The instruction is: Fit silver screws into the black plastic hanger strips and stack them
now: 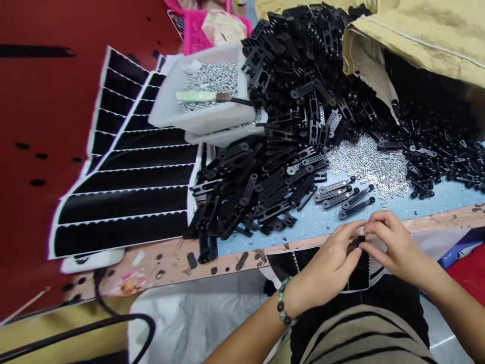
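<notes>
My left hand (329,265) and my right hand (392,242) meet at the table's front edge, fingers pinched together on a small black plastic part (355,244) held between them. A beaded bracelet (283,303) sits on my left wrist. Just beyond the hands lie several assembled black strips (346,194) on the blue tabletop (314,222). A scatter of small silver screws (369,162) lies behind them. A large heap of black plastic strips (265,182) fills the middle of the table.
A white tray (206,91) of screws with a green-handled tool (200,96) stands at the back. Black sheets with white edges (129,187) lie left. A tan sack (417,35) spills black parts at right. A pink basket (197,30) is far back.
</notes>
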`<state>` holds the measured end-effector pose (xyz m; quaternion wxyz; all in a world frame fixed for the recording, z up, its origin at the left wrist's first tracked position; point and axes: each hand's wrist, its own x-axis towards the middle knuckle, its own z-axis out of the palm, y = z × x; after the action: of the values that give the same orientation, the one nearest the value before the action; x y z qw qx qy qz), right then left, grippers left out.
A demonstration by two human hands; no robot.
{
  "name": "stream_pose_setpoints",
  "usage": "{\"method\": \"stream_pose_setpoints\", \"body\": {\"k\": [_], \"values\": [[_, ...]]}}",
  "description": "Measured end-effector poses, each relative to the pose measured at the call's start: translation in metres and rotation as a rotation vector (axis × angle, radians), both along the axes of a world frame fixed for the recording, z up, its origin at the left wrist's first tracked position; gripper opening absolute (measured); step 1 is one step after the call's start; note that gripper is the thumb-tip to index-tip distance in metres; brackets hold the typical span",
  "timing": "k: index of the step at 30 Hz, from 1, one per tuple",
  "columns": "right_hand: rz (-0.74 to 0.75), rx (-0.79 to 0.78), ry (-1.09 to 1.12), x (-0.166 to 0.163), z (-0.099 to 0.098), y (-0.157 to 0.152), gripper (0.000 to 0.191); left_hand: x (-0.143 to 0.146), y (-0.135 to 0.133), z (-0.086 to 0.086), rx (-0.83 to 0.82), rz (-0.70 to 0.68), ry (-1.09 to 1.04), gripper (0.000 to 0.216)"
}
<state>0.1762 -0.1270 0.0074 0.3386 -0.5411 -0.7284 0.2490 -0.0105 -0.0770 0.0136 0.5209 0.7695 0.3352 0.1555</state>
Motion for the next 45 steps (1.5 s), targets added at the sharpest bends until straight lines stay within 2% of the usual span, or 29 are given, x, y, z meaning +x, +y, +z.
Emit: {"method": "stream_pose_setpoints", "body": {"k": [1,2,5,7,9,11,14,19,23,28,35,40,43,45], "values": [[0.042,-0.015,0.024,0.000,0.003,0.004,0.006,-0.004,0.002,0.000,0.018,0.013,0.008,0.043],[0.057,-0.034,0.065,0.000,0.004,0.009,0.003,-0.008,0.005,-0.001,0.056,0.038,0.017,0.042],[-0.089,-0.105,0.265,0.002,0.000,0.026,0.006,-0.020,0.017,-0.008,0.313,0.143,0.096,0.036],[-0.211,-0.174,0.391,0.002,-0.006,0.041,0.017,-0.027,0.024,-0.014,0.528,0.194,0.212,0.033],[-0.246,-0.248,0.448,0.000,-0.014,0.057,0.022,-0.032,0.028,-0.020,0.672,0.205,0.323,0.031],[-0.235,-0.305,0.435,-0.006,-0.021,0.072,0.016,-0.034,0.029,-0.025,0.735,0.191,0.379,0.031],[-0.212,-0.313,0.345,-0.017,-0.028,0.086,0.014,-0.035,0.028,-0.030,0.760,0.170,0.393,0.034],[-0.169,-0.241,0.135,-0.026,-0.034,0.091,0.014,-0.038,0.026,-0.035,0.763,0.151,0.389,0.037],[-0.166,-0.242,0.102,-0.025,-0.036,0.092,0.017,-0.040,0.026,-0.037,0.752,0.140,0.380,0.039],[-0.161,-0.271,0.110,-0.024,-0.034,0.092,0.017,-0.042,0.027,-0.035,0.703,0.123,0.366,0.042],[-0.108,-0.255,-0.003,-0.026,-0.031,0.096,0.015,-0.036,0.029,-0.037,0.696,0.156,0.360,0.041],[-0.122,-0.223,-0.193,-0.028,-0.031,0.097,0.003,-0.034,0.029,-0.037,0.716,0.131,0.393,0.043],[-0.149,-0.209,-0.341,-0.026,-0.026,0.098,0.007,-0.034,0.030,-0.034,0.681,0.139,0.375,0.042],[-0.168,-0.129,-0.418,-0.024,-0.020,0.098,0.014,-0.034,0.033,-0.030,0.626,0.153,0.337,0.038]]}}
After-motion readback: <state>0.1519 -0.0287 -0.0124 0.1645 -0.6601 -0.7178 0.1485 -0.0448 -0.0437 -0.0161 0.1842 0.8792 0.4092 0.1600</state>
